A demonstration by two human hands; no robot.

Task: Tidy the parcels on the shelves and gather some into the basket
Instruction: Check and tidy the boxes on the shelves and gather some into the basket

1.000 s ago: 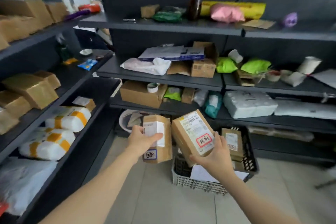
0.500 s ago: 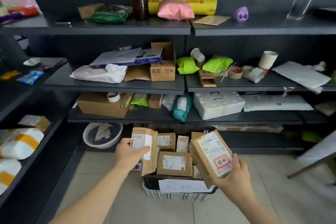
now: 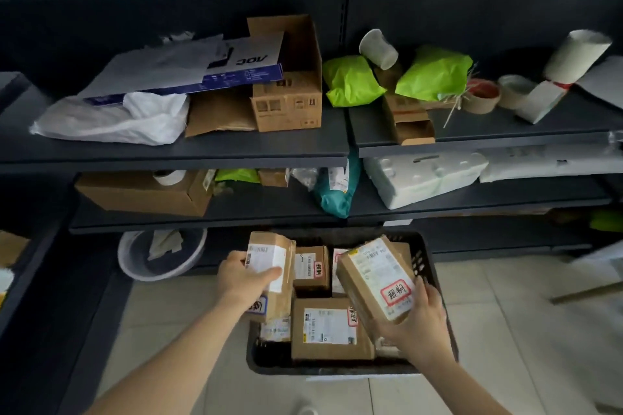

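Note:
A dark plastic basket (image 3: pixel 425 256) stands on the tiled floor below the shelves, with several labelled cardboard parcels lying in it, one large one (image 3: pixel 328 330) at the front. My left hand (image 3: pixel 241 280) grips an upright brown parcel (image 3: pixel 273 266) with a white label over the basket's left side. My right hand (image 3: pixel 418 323) holds a tilted brown parcel (image 3: pixel 374 276) with a red stamped label over the basket's right side.
Dark metal shelves (image 3: pixel 209 153) rise behind the basket, loaded with cardboard boxes (image 3: pixel 286 101), green bags (image 3: pixel 350 81), a white bag (image 3: pixel 111 121), paper cups (image 3: pixel 377 49), a teal mailer (image 3: pixel 337 192) and foam (image 3: pixel 421 178). A grey basin (image 3: pixel 135 263) sits on the floor at left.
Both hands have lowered their parcels down over the basket. My view has tipped downward and come closer, so the top shelf has left the frame.

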